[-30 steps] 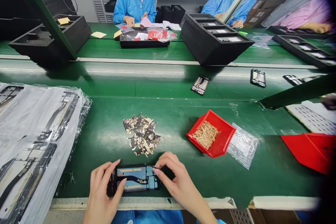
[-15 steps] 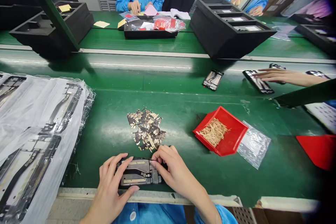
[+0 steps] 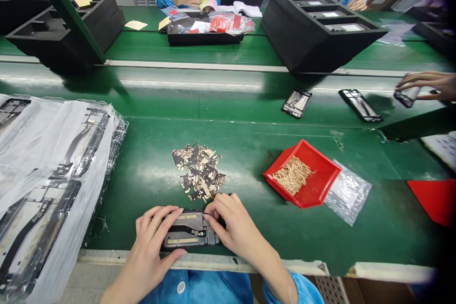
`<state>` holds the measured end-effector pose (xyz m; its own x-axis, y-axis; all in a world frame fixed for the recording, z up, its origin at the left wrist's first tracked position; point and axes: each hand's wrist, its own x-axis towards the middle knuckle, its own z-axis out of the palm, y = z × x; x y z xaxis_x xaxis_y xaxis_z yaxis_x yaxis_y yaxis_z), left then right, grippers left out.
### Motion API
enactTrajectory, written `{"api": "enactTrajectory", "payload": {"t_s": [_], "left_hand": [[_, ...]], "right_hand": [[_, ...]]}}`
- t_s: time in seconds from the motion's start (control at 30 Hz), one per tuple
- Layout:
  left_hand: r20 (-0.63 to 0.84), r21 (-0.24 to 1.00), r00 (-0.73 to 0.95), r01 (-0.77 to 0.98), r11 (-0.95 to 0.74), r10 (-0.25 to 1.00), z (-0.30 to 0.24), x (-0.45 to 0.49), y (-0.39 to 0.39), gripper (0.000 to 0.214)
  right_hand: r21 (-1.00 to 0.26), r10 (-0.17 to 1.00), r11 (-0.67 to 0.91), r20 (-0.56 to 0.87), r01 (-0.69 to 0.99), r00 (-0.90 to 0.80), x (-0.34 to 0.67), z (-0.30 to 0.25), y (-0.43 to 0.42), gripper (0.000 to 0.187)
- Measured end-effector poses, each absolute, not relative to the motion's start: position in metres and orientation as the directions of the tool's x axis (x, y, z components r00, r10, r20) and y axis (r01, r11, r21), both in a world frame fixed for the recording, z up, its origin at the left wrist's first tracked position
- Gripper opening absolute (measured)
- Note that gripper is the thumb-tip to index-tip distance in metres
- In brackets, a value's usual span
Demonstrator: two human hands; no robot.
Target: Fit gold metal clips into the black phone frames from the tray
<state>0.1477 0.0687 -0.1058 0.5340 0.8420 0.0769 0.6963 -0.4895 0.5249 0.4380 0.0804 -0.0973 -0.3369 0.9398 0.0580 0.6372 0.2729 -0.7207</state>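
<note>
A dark phone frame [image 3: 188,231] lies at the near edge of the green bench [image 3: 149,166]. My left hand [image 3: 151,242] wraps its left end, fingers over the top and thumb along the near side. At the frame's right end my right hand [image 3: 231,225] presses down with fingertips pinched together; I cannot make out whether a small part is under them. Just beyond the frame sits a loose pile of small gold-and-black parts [image 3: 199,176].
A red bin [image 3: 302,178] of thin gold pieces and a clear bag [image 3: 348,191] lie to the right. Bagged phone frames [image 3: 46,175] are stacked at left. On the belt lie two phone frames [image 3: 296,102]; a co-worker's hand [image 3: 427,84] holds another. Black trays [image 3: 320,26] stand beyond.
My hands closed in tighter on the phone frame, the left thumb sliding along its near side. The co-worker's hand at right lifted a frame off the belt and drew back. The view tilted down.
</note>
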Motion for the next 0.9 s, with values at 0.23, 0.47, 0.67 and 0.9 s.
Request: {"api": "enactTrajectory", "payload": {"t_s": [0.23,0.47,0.67,0.9], "left_hand": [[0.051,0.534,0.618,0.647,-0.545,0.784,-0.101,0.143,0.086,0.077],[0.029,0.555,0.613,0.647,-0.522,0.790,-0.100,0.142,0.087,0.076],[0.008,0.577,0.608,0.645,-0.500,0.794,-0.102,0.142,0.085,0.077],[0.008,0.580,0.620,0.636,-0.509,0.784,-0.100,0.142,0.088,0.073]], "right_hand": [[-0.684,0.930,0.352,0.179,0.639,-0.321,0.436,-0.108,0.077,0.014],[-0.731,0.953,0.266,0.102,0.629,-0.284,0.434,-0.101,0.077,0.015],[-0.750,0.956,0.204,0.015,0.629,-0.292,0.433,-0.097,0.078,0.015],[-0.778,0.956,0.166,-0.024,0.606,-0.293,0.434,-0.093,0.080,0.015]]}}
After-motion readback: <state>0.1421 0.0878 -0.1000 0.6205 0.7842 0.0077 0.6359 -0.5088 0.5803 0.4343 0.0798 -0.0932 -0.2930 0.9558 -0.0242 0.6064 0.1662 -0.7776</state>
